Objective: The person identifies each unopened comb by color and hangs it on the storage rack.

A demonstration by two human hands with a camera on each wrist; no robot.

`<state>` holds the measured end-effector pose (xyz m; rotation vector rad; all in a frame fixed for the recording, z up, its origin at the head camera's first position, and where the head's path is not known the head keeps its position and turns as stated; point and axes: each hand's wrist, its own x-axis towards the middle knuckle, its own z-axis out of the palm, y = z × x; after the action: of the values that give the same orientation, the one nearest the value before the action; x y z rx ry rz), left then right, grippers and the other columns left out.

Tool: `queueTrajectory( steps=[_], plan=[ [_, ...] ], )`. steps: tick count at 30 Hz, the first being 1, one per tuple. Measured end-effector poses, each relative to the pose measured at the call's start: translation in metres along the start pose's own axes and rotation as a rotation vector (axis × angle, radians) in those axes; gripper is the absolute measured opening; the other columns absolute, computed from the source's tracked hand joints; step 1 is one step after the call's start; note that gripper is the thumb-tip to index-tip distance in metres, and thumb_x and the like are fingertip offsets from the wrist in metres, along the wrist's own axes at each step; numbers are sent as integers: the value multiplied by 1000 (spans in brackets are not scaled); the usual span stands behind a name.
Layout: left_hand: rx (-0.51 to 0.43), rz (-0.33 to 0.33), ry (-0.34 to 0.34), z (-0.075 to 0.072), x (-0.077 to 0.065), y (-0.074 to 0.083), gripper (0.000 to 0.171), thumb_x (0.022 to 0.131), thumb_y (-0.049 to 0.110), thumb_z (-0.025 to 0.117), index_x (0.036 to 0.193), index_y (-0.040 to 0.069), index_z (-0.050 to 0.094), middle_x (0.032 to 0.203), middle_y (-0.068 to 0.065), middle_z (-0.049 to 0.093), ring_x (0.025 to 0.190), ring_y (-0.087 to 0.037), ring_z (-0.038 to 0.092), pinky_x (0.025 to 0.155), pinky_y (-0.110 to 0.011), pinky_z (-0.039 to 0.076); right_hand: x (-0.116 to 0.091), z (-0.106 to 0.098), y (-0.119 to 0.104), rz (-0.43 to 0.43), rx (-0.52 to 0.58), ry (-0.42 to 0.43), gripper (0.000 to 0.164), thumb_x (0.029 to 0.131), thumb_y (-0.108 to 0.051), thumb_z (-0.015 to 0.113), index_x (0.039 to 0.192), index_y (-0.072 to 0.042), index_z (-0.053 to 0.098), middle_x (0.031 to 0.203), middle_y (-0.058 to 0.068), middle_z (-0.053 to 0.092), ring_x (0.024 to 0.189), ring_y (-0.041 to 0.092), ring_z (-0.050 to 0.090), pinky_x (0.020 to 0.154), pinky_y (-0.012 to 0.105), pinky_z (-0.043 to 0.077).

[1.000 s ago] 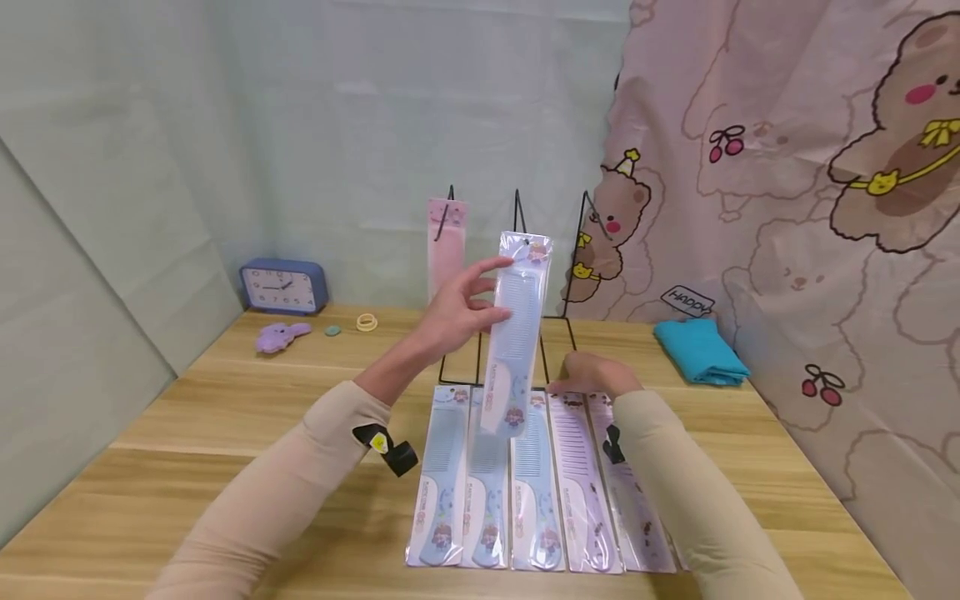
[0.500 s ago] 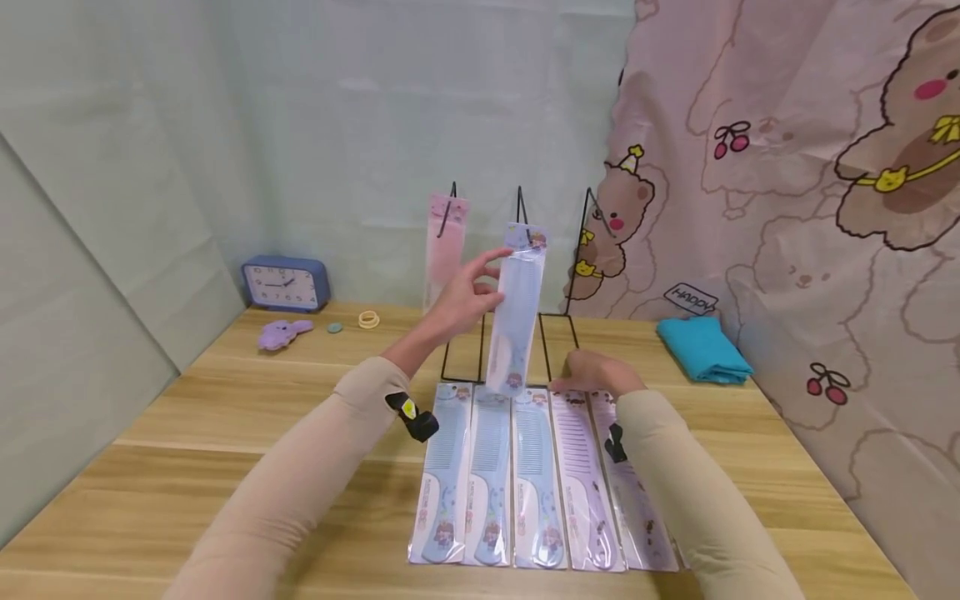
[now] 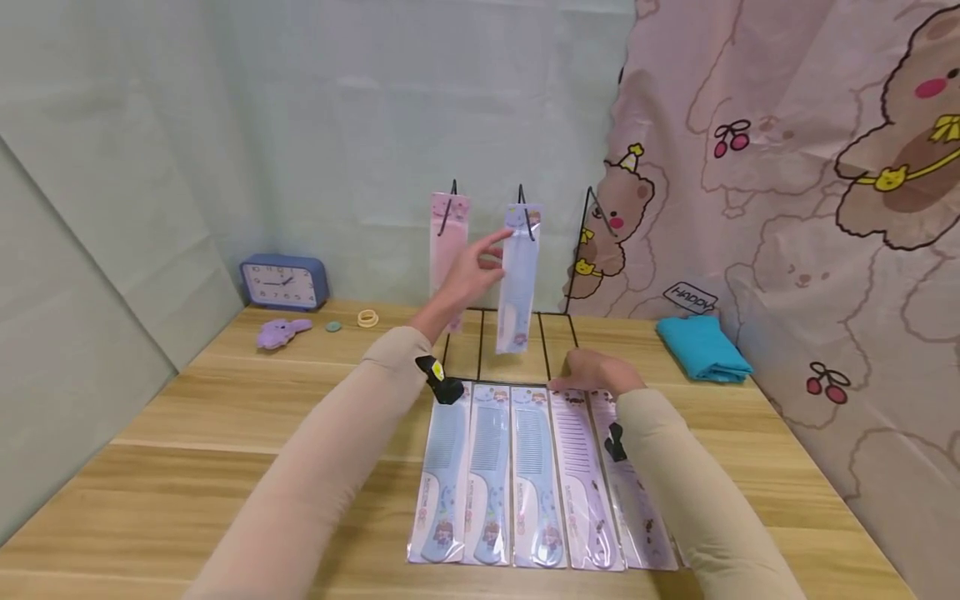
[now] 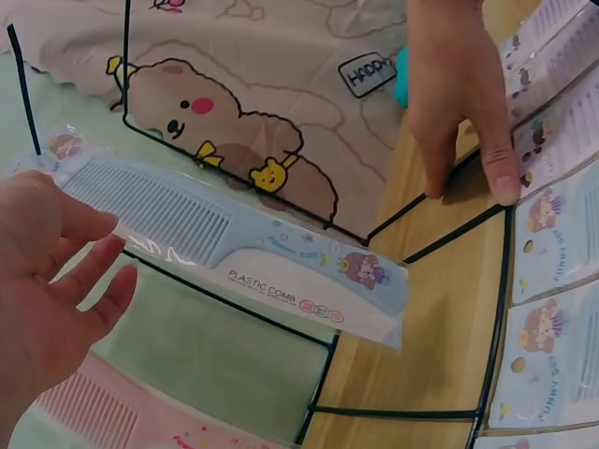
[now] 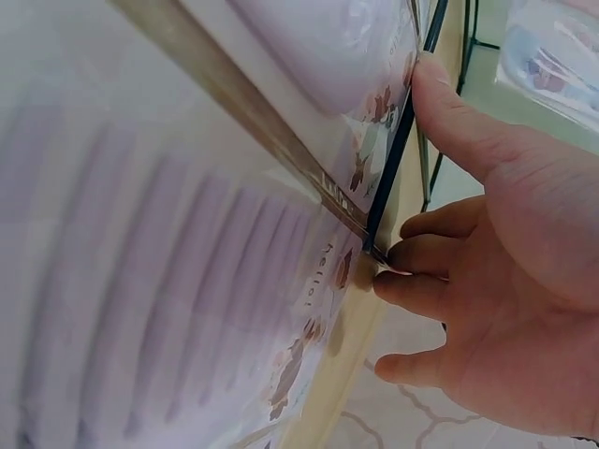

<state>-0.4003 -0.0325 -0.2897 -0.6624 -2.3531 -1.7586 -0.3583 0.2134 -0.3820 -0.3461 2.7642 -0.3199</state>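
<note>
Landmark: black wire rack point(image 4: 398, 412), on the wood-look table point(image 3: 187, 433); all places below are read from it
My left hand point(image 3: 468, 279): in front of the rack, at the left edge of the blue comb pack point(image 3: 517, 287), near its upper half
Left grip: relaxed, fingers loosely spread; index finger reaches onto the pack, which I am not clasping
Blue comb pack: on the rack's middle hook, hook wire across its printed top; leans slightly, lower end above the rack's base; "PLASTIC COMB" legible in the left wrist view
Pink comb pack point(image 3: 448, 237): on the rack's left hook, partly behind my left hand
My right hand point(image 3: 596, 370): at the rack's front right corner, fingertips touching the base wire
Right grip: fingers and thumb extended and apart, resting on the wire, not curled round it
Row before the rack: three blue packs point(image 3: 491, 475) side by side, then purple packs point(image 3: 585, 483) to their right, partly under my right sleeve point(image 3: 690, 492)
Left of the rack: blue clock point(image 3: 283, 283), purple toy point(image 3: 277, 333), small green disc point(image 3: 333, 327), yellowish rings point(image 3: 367, 319)
Right of the rack: folded turquoise cloth point(image 3: 701, 350)
Behind the rack: pale green cloth point(image 3: 375, 125); bear-print cloth point(image 3: 787, 167) towards its right
</note>
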Motion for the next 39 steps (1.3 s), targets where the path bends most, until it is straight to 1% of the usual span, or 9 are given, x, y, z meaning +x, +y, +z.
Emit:
queueTrajectory(
  steps=[5,10,16,20,25,28,33,36,39],
  plan=[
    [-47,-15,1,-1,9,-2,73,91,-15,55,152,23,45,130,-19,52,110,-31,62,86,-38,57,1,1,1,0,-5,2,44,93,-47,69,104,-4,70,83,4,64,72,18,56,64,32,49],
    [-87,2,-21,-3,9,-6,71,92,-13,56,153,21,44,141,-22,48,125,-36,54,99,-41,52,1,0,1,0,-10,8,44,93,-47,68,102,-4,70,80,4,63,70,17,55,63,31,47],
    [-16,58,-26,-10,0,-15,64,96,-8,57,153,14,41,154,-20,39,138,-38,42,110,-43,42,1,0,0,14,-14,9,44,93,-47,68,103,-4,71,81,4,64,70,18,55,63,32,47],
    [26,84,-9,-15,-9,-23,63,95,-7,58,154,10,39,154,-18,40,136,-38,45,109,-43,42,1,1,-1,18,-13,6,45,93,-48,69,104,-4,70,82,5,64,71,18,55,63,32,47],
    [67,96,-19,-21,-26,-34,58,96,-4,59,151,4,41,143,-23,50,128,-41,51,104,-44,47,1,0,-1,9,-9,6,42,93,-47,68,96,-5,70,75,3,60,66,16,52,60,30,45],
    [123,51,-54,-29,-41,-43,52,99,3,58,149,2,43,136,-25,54,121,-40,56,99,-45,51,0,-2,-2,-10,-5,6,39,94,-45,68,90,-7,70,70,3,57,63,15,50,57,29,43],
    [324,-36,-113,-38,-74,-68,50,101,15,59,147,1,46,132,-25,58,113,-38,60,93,-47,54,-3,-5,-4,8,-5,-6,39,94,-44,68,93,-6,71,74,5,62,66,17,54,60,30,47],
    [431,-116,-152,-36,-96,-76,61,99,22,63,151,-1,38,142,-28,48,121,-43,54,99,-53,49,-2,-3,-4,32,-4,-14,41,93,-46,68,97,-4,72,77,5,65,69,18,57,63,32,49],
    [511,-240,-205,-31,-117,-75,81,96,33,68,154,-4,26,152,-34,31,135,-48,39,109,-59,37,-3,-3,-4,22,-8,-12,42,94,-45,68,98,-4,72,76,5,63,68,18,56,62,31,48]
  ],
)
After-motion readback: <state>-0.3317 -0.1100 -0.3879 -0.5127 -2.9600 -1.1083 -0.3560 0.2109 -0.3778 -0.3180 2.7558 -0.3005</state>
